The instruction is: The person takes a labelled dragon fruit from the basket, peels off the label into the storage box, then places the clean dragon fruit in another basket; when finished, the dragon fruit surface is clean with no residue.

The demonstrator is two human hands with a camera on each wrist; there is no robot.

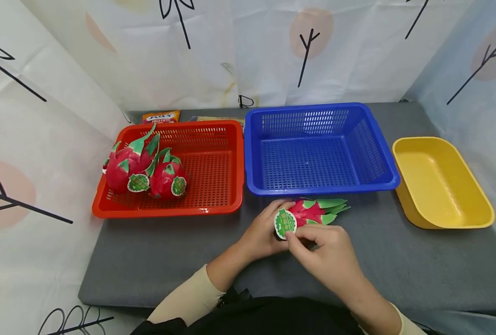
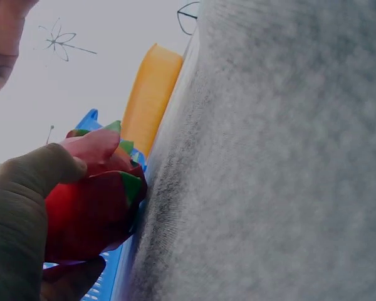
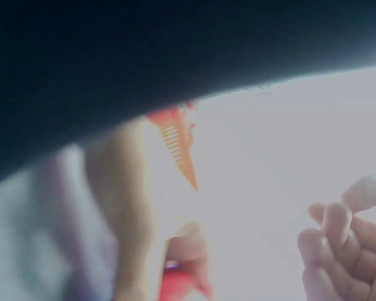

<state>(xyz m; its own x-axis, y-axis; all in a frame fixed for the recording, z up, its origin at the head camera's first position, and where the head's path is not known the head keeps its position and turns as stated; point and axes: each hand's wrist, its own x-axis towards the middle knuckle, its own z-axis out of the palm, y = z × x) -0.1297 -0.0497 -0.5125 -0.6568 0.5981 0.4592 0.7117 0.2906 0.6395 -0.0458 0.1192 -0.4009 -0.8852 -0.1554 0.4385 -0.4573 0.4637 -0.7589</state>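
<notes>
My left hand [image 1: 261, 236] grips a pink dragon fruit [image 1: 306, 211] with green leaf tips, just in front of the blue basket. In the left wrist view, the thumb lies along one side of the fruit [image 2: 91, 210]. A round green-and-white sticker [image 1: 284, 222] overlaps the fruit's near end in the head view. My right hand [image 1: 329, 249] pinches this sticker at its lower right edge, between thumb and fingertip. The right wrist view shows the right hand [image 3: 341, 251] with fingers curled, apart from the fruit [image 3: 178, 287]. Glare there hides the sticker.
A red basket [image 1: 231, 204] at left holds two dragon fruits [image 1: 128, 167], each bearing a round sticker. Beside it are the blue basket [image 1: 323, 190] and, far right, a yellow bin [image 1: 440, 186]. Behind the red basket lies an orange snack packet [image 1: 161, 116]. Everything stands on a grey table [image 1: 168, 260].
</notes>
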